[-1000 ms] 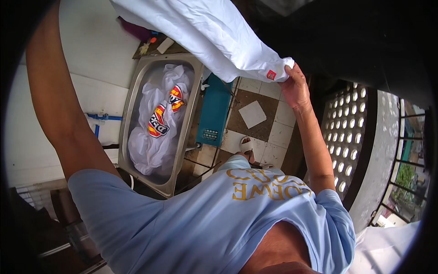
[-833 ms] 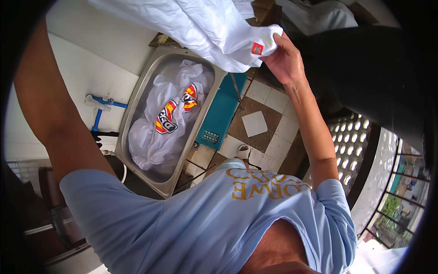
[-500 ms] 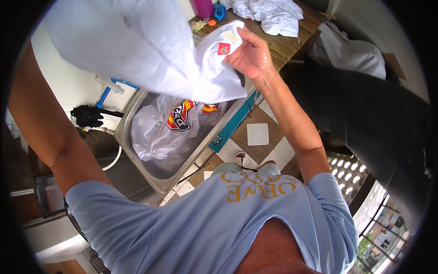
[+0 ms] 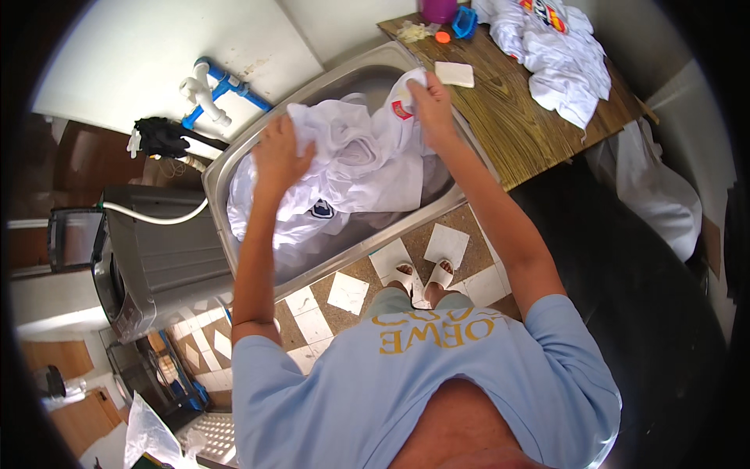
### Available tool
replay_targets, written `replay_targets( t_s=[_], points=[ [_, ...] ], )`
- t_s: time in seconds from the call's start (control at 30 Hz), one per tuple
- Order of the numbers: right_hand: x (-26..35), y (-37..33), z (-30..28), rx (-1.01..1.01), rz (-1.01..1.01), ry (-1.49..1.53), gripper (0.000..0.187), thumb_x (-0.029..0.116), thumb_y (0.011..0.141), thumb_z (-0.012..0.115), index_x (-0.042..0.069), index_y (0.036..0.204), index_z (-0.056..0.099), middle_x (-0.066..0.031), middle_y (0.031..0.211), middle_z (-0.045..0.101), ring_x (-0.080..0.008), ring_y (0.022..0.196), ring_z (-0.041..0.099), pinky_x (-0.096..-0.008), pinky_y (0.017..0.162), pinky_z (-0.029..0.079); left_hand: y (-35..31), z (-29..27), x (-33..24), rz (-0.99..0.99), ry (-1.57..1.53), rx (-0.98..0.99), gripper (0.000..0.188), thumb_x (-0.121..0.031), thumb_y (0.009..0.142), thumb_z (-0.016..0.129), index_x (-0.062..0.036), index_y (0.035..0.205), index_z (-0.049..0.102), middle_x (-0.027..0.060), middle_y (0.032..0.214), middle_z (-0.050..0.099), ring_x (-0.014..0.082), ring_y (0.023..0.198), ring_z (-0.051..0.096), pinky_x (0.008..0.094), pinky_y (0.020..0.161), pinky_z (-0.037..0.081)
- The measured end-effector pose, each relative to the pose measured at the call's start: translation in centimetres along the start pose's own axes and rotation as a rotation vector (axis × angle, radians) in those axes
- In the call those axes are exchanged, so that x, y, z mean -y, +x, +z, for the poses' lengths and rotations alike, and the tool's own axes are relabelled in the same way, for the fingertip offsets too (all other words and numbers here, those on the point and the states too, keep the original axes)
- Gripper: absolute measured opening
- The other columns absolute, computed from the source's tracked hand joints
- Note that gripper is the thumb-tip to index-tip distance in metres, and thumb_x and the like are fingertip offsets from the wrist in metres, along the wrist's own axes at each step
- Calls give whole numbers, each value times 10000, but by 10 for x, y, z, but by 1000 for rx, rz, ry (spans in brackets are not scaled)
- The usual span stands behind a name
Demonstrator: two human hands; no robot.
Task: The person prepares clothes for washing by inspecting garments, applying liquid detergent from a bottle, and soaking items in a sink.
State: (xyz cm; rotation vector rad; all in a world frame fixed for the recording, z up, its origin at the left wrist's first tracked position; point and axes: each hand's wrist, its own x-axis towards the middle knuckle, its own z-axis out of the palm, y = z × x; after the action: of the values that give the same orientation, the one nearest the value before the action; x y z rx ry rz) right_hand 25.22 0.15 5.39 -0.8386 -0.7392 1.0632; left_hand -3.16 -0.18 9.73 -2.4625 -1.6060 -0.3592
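Both my hands hold a white shirt over a steel sink. My left hand grips the shirt's left part. My right hand pinches its upper edge beside a small red patch. More white cloth lies in the sink below, one piece with a dark blue emblem.
A wooden table to the right of the sink bears a heap of white shirts, a pale soap bar, a purple pot and a blue object. Blue and white pipes run along the wall. A grey machine stands at the left.
The white shirt was held high above my head; both hands have brought it down over the sink. The view has swung so the sink and table lie ahead.
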Motion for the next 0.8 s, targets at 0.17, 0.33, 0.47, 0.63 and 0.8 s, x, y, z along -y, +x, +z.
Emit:
replay_targets(
  t_s=[0.17, 0.33, 0.47, 0.63, 0.8],
  points=[
    [-64, 8, 21, 205, -266, -793, 188, 172, 860, 558, 31, 984, 573, -176, 817, 661, -306, 774, 657, -431, 672, 498, 4, 64, -26, -25, -316, -85, 659, -496, 854, 569, -7, 1288, 491, 244, 1326, 442, 447, 1138, 474, 525, 945, 399],
    [-100, 9, 22, 362, -217, -1119, 177, 149, 848, 514, 66, 999, 557, -233, 883, 647, -433, 825, 618, -513, 729, 482, 1, 112, -14, -195, -461, 87, 569, -487, 891, 529, 0, 1183, 559, 235, 1102, 582, 458, 985, 550, 502, 887, 431],
    [-125, 18, 18, 409, -345, -1110, 172, 137, 849, 513, 62, 1001, 541, -226, 866, 645, -430, 809, 617, -508, 718, 484, 10, 135, -4, -333, -496, 209, 552, -495, 899, 518, -23, 1178, 580, 236, 1095, 593, 459, 1016, 552, 491, 879, 447],
    [-154, 25, 11, 414, -239, -1221, 179, 137, 848, 526, 55, 1007, 533, -231, 843, 636, -430, 789, 614, -493, 708, 486, 36, 133, 8, -472, -580, 423, 535, -479, 891, 524, -16, 1144, 611, 243, 1081, 619, 415, 1038, 573, 464, 899, 451],
    [-163, 32, 15, 405, -281, -1142, 228, 162, 844, 563, 54, 1043, 549, -244, 899, 632, -432, 822, 606, -481, 718, 479, 26, 173, 23, -562, -582, 175, 437, -380, 880, 554, -6, 1097, 615, 232, 1017, 641, 421, 981, 596, 487, 878, 448]
  ],
)
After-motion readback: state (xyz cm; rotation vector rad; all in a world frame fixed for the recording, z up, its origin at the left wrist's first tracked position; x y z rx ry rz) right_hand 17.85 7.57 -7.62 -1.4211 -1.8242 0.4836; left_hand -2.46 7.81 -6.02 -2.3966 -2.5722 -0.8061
